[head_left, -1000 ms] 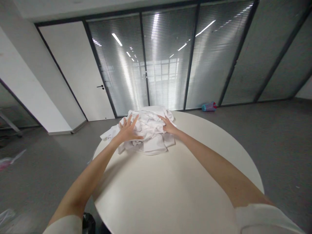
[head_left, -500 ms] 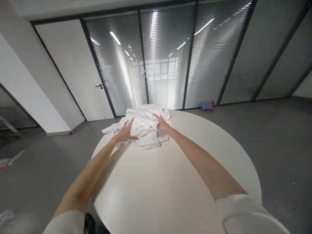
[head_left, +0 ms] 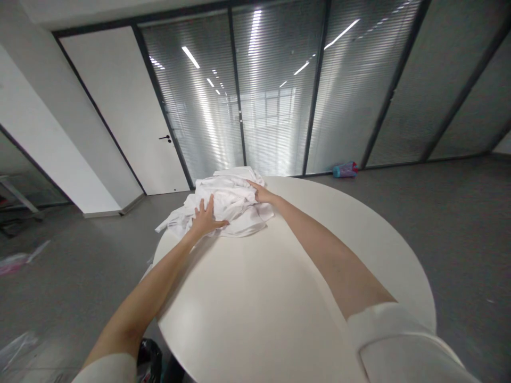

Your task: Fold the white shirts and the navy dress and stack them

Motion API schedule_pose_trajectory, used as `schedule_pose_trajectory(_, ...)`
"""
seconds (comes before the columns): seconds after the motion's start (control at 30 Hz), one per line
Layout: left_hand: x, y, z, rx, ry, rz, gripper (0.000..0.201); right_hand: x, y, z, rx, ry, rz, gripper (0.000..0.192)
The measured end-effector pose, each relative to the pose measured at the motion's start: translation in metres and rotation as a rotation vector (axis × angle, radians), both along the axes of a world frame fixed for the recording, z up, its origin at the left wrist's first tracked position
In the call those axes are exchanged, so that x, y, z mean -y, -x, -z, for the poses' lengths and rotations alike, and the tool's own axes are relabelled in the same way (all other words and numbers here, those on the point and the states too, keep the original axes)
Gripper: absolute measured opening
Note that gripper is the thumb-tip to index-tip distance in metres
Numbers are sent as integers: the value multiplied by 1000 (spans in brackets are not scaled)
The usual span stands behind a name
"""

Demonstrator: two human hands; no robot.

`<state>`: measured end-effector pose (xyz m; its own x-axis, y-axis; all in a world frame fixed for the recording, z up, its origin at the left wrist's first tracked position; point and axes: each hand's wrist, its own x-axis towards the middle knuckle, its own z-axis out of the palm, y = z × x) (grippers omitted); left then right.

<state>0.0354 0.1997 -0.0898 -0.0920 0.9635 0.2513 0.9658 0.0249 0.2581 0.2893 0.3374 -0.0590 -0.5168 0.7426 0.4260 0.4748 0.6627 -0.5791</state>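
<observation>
A crumpled pile of white cloth (head_left: 229, 199) lies at the far left part of a round white table (head_left: 279, 298). My left hand (head_left: 205, 219) rests flat on the near left side of the pile, fingers spread. At the pile's right side, my right hand (head_left: 257, 192) presses against the cloth with its fingers partly tucked into the folds. One loose end of the cloth (head_left: 171, 221) hangs over the table's left edge.
Grey floor surrounds the table. A small blue and pink object (head_left: 345, 169) lies on the floor by the glass wall with blinds. A white door (head_left: 131, 117) stands at the back left. Something dark (head_left: 149, 356) sits under the table's near edge.
Both hands have pushed the cloth pile farther away and a little left across the table. The pile is more bunched up, and the left fingers have drawn closer together.
</observation>
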Motion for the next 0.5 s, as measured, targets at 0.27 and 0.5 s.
schedule_pose_trajectory(0.27, 42, -1, -56, -69, -339, 139, 35, 65, -94, -7, -159, 231, 339, 48)
schedule_pose_trajectory(0.5, 92, -59, -36, 315, -38, 685, 36, 170, -164, 32, 82, 337, 289, 31)
